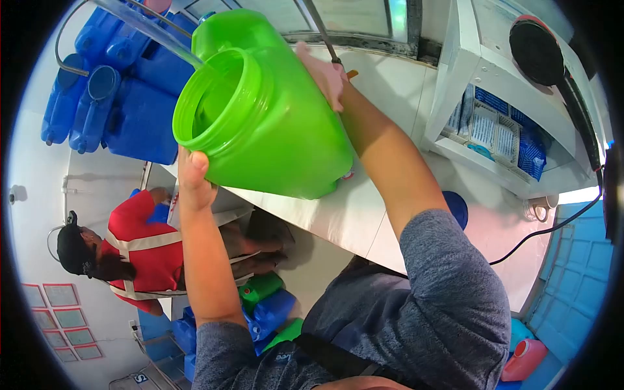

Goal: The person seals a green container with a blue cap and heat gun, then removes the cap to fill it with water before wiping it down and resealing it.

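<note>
A large green plastic container is held up, tilted, its wide round mouth facing left. My left hand has its fingers closed on the rim at the lower left of the mouth. Against the container's upper right side rests my right hand, its fingers partly hidden and blurred. A clear tube comes in from the upper left and ends at the mouth. Whether liquid is inside cannot be made out.
Blue containers are stacked at upper left. A person in red bends at left. The white counter runs under my arms. A shelf unit with baskets and a black hair dryer-like object stand at right.
</note>
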### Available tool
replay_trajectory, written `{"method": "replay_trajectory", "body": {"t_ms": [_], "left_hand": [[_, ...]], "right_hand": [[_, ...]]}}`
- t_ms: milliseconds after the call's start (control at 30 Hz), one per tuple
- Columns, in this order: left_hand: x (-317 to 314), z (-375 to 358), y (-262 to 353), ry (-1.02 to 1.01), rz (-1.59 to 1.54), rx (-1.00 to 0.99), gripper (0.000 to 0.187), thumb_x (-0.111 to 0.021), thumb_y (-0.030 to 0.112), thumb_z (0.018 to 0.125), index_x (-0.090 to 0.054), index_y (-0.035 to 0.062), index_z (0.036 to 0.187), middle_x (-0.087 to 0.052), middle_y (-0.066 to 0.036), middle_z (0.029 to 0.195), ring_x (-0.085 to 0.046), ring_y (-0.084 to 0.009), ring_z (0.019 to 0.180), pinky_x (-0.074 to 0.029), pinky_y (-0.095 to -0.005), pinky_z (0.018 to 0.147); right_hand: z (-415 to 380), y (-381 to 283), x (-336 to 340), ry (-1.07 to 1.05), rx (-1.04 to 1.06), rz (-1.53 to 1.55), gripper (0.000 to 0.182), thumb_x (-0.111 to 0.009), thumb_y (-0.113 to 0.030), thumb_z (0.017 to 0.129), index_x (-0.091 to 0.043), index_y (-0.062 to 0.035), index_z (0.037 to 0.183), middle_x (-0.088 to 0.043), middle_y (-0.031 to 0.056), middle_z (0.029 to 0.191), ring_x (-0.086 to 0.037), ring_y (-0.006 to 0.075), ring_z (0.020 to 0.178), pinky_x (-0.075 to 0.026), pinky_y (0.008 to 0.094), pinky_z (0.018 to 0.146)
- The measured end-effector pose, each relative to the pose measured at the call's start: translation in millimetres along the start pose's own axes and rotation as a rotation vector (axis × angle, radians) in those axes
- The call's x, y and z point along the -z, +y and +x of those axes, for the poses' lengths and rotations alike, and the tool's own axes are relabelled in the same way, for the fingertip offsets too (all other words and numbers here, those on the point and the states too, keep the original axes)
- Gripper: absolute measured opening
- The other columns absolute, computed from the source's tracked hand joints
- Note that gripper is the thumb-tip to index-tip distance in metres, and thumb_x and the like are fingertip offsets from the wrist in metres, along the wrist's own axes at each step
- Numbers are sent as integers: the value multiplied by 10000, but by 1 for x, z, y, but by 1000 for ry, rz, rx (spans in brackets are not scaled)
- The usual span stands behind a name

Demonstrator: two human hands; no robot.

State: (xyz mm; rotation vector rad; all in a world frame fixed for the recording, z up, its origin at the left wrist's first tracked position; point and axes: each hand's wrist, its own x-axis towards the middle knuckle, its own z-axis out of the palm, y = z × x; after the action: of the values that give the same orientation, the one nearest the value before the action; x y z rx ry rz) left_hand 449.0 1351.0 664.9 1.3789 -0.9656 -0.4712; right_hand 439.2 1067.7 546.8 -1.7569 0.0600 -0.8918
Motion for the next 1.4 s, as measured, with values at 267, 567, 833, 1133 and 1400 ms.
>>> {"method": "replay_trajectory", "body": {"t_ms": [267, 567, 833, 1133, 1400], "left_hand": [[4, 1, -4, -29, 1, -6, 912, -723, 573, 814, -376, 41, 1468, -539, -107, 1375, -580, -255, 1206, -512, -389, 975], [-15, 3, 8, -17, 15, 5, 969, -736, 601, 777, -369, 23, 1462, -529, -115, 1370, -559, -237, 1226, -471, -376, 1013], [-15, 3, 10, 27, 30, 8, 990, -738, 591, 751, -347, 30, 1468, -485, -122, 1397, -494, -237, 1288, -395, -393, 1082], [-9, 5, 4, 17, 52, -22, 975, -713, 587, 766, -341, 30, 1474, -485, -125, 1390, -472, -237, 1299, -364, -391, 1097], [-9, 6, 4, 33, 61, -17, 990, -715, 599, 760, -338, 33, 1480, -480, -128, 1396, -475, -243, 1302, -369, -391, 1098]], "right_hand": [[-144, -47, 16, -33, -263, 68, 246, -509, -273, 988, -557, -39, 930, -583, 110, 809, -573, 196, 775, -477, 364, 714], [-67, -134, 29, 51, 127, -29, 243, -507, -272, 998, -552, -34, 996, -588, 111, 874, -575, 195, 832, -478, 358, 752], [62, -39, 4, 51, 110, -210, 250, -506, -271, 1008, -548, -29, 1055, -592, 113, 932, -578, 195, 883, -479, 353, 787], [-125, -52, 10, -154, -162, 34, 269, -504, -270, 1019, -543, -24, 1121, -597, 114, 997, -580, 195, 940, -481, 346, 825], [-137, -140, 20, 84, -61, -32, 294, -502, -269, 1029, -539, -19, 1180, -602, 115, 1055, -582, 195, 991, -482, 341, 860]]}}
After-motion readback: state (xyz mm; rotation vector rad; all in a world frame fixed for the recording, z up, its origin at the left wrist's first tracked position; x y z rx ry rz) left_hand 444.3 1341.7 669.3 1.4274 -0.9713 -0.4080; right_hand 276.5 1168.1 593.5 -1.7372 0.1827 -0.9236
